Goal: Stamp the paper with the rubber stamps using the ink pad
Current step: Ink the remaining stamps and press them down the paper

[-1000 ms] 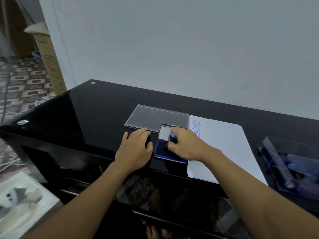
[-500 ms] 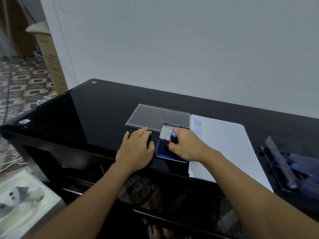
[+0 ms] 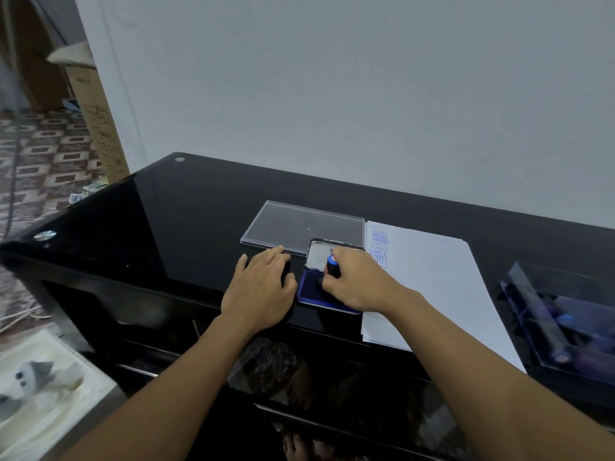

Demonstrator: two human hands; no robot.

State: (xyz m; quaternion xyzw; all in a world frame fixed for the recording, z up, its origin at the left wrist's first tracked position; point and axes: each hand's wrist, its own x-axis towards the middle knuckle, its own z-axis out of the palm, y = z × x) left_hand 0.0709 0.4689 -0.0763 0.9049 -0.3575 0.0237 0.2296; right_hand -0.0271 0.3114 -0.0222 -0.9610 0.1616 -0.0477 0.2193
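A blue ink pad [image 3: 307, 289] lies open near the front edge of the black glass table [image 3: 173, 221], its lid [image 3: 320, 256] raised at the back. My right hand [image 3: 357, 284] grips a black rubber stamp with a blue top [image 3: 332, 265] and holds it down on the pad. My left hand [image 3: 261, 287] rests flat on the table just left of the pad, fingers straight. The white paper [image 3: 439, 277] lies to the right, with a column of blue AMENDED and SAMPLE prints along its left edge.
A clear plastic lid [image 3: 299, 226] lies flat behind the ink pad. A clear case [image 3: 565, 314] holding more stamps stands at the right edge of the table. A white wall runs behind the table. A cardboard box [image 3: 96, 111] stands on the floor at left.
Both hands stay where they were, the stamp still on the pad. Only the camera has shifted slightly.
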